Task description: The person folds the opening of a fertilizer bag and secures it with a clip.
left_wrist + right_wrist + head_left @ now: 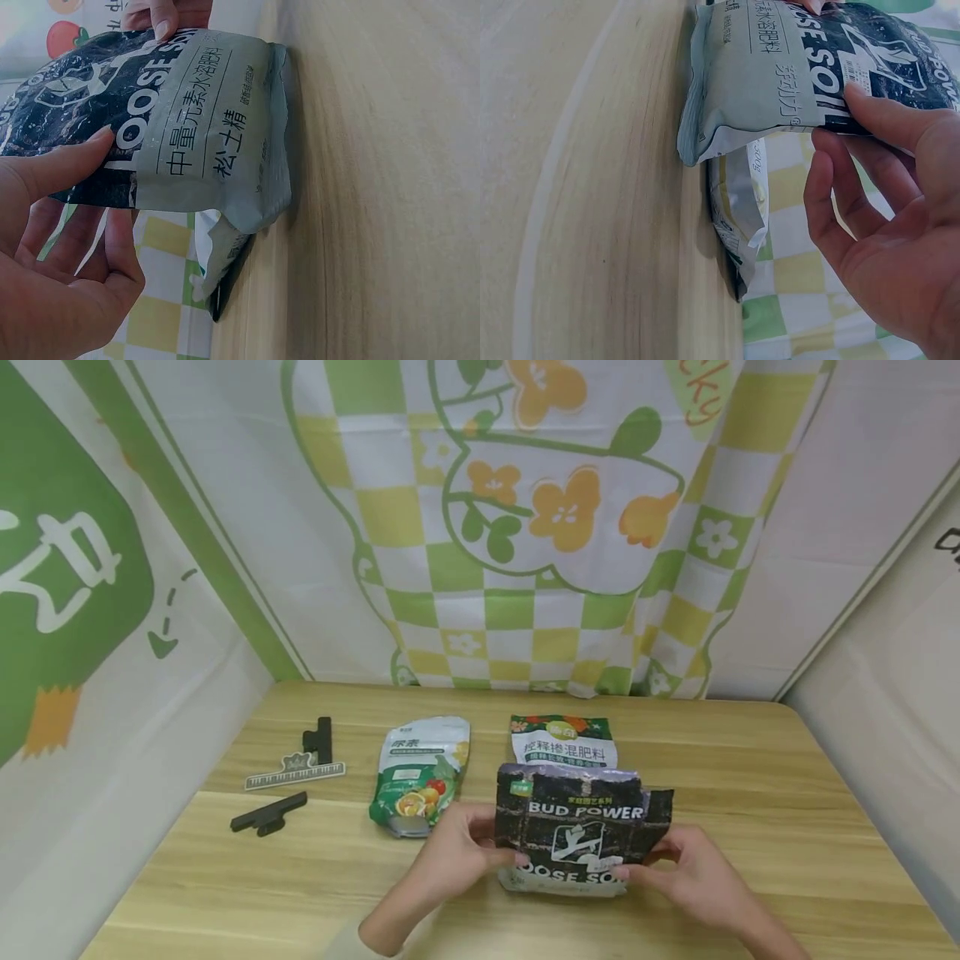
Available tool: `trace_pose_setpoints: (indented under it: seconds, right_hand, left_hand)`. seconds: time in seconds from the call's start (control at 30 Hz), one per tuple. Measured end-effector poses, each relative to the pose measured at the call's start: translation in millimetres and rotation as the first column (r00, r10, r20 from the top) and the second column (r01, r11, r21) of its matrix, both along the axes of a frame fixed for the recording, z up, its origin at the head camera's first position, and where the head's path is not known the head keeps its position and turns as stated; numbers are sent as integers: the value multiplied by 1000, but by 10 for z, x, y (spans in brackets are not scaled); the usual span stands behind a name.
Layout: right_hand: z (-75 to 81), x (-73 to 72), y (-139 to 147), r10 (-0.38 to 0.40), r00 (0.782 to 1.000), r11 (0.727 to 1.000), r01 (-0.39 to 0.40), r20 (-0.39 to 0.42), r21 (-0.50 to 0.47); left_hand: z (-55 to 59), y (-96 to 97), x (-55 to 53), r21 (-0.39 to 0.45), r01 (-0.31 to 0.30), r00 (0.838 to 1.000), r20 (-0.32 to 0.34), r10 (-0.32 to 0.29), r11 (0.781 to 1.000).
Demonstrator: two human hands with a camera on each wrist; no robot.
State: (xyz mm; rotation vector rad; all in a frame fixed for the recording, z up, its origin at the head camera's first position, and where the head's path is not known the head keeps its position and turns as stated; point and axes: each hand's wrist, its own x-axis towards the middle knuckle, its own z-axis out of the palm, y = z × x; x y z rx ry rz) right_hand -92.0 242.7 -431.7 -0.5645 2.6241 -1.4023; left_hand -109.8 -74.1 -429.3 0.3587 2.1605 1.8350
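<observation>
I am pinching the black bag point(573, 839) by its side edges, my left hand point(461, 858) on one and my right hand point(696, 878) on the other, holding it in front of a fertiliser bag point(564, 745) and hiding that one's lower part. A green-and-white pouch point(415, 772) is lying close by my left hand, while beyond my right hand the wooden worktop point(795, 835) is running on, leaving room out to its right-hand edge.

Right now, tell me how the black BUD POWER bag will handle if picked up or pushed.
The black BUD POWER bag will probably flex rather than stay rigid, as its film is visibly creased. That film's shine suggests it may be somewhat slippery. Standing unsupported, it could tip, since its bottom seal is a thin edge.
</observation>
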Motion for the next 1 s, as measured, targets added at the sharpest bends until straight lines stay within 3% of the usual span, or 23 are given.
trace_pose_setpoints:
  seconds: [0.17, 0.33, 0.63, 1.0]
  right_hand:
    - [12, 33, -10, 27, 997, 999, -24, -78, 43]
    - [24, 46, -18, 27, 995, 998, -21, -92, 61]
    - [-23, 50, -6, 41, 995, 999, -38, -90, 35]
    - [-75, 51, 20, 48, 995, 998, -43, -88, 53]
  left_hand:
    - [-1, -19, 39, 15, 2, 1000, -8, -2, 1000]
    - [5, -28, 60, 35, -1, 1000, 0, 1, 999]
    - [0, -54, 104, -100, 0, 995, -100, -10, 995]
    - [-77, -83, 142, -179, -30, 988, -155, 2, 983]
